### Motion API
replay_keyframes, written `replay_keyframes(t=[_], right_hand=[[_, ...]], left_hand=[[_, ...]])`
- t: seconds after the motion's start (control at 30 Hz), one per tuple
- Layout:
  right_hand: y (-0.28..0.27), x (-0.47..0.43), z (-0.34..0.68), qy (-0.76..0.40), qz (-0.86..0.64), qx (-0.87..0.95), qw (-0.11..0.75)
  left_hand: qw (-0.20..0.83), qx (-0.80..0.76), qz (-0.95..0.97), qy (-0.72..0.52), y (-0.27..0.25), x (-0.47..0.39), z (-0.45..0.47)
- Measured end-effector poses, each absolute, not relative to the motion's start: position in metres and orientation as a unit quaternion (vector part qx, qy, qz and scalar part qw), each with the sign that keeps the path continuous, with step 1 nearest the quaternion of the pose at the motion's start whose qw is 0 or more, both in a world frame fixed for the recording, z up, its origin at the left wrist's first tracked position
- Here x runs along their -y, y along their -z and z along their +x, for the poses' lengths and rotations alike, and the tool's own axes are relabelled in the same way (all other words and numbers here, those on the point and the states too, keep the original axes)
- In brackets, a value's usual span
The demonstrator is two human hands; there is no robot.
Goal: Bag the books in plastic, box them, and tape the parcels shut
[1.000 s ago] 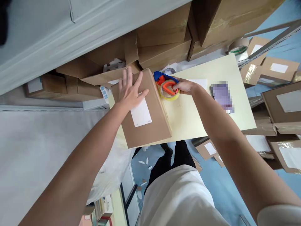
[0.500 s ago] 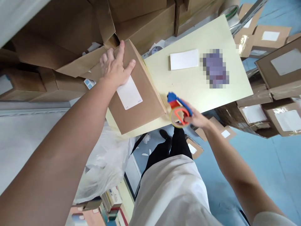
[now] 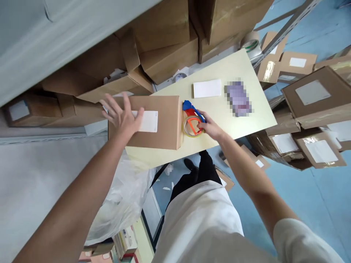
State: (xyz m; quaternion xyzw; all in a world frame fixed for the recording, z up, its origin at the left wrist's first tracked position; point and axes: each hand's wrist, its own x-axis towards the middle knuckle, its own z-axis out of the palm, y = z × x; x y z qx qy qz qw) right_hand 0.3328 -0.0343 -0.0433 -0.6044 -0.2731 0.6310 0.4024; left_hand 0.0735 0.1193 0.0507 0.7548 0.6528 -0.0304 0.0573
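Swung round since the last frame, the carton (image 3: 168, 124) now sits squarer left of centre, and the tape dispenser (image 3: 189, 111) has risen from below its corner to its right end, bringing tape and end face together. Two hands: the left hand (image 3: 123, 118) is open, fingers spread over the carton's left part; the right hand (image 3: 210, 127) grips the one dispenser. One white label (image 3: 149, 122) shows on the carton. Beyond, right of centre on the tabletop (image 3: 233, 128), lie one white paper stack (image 3: 207, 88) and one pixelated purple item (image 3: 238, 98). Farther, upper middle, are one small tape roll (image 3: 180, 76) and overlapping cardboard boxes (image 3: 170, 54), too many to count surely.
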Motion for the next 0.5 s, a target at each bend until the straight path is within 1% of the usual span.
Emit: replay_keyframes(t=[0.1, 0.17, 0.2, 0.23, 0.33, 0.5], right_hand=[[0.033, -0.027, 0.366, -0.708, -0.574, 0.296, 0.284], [0.032, -0.053, 0.375, -0.71, -0.579, 0.329, 0.23], [0.034, -0.06, 0.376, -0.704, -0.58, 0.347, 0.218], [0.037, -0.063, 0.375, -0.699, -0.577, 0.362, 0.218], [0.05, -0.049, 0.369, -0.699, -0.543, 0.386, 0.26], [0.062, 0.019, 0.356, -0.726, -0.515, 0.343, 0.3]], left_hand=[[0.098, -0.524, 0.844, 0.059, -0.053, -0.11, 0.103], [0.11, -0.484, 0.866, 0.061, -0.052, -0.111, 0.128], [0.109, -0.484, 0.866, 0.057, -0.05, -0.112, 0.139], [0.106, -0.492, 0.863, 0.053, -0.048, -0.113, 0.148], [0.092, -0.521, 0.847, 0.047, -0.043, -0.113, 0.158], [0.08, -0.536, 0.839, 0.046, -0.042, -0.111, 0.156]])
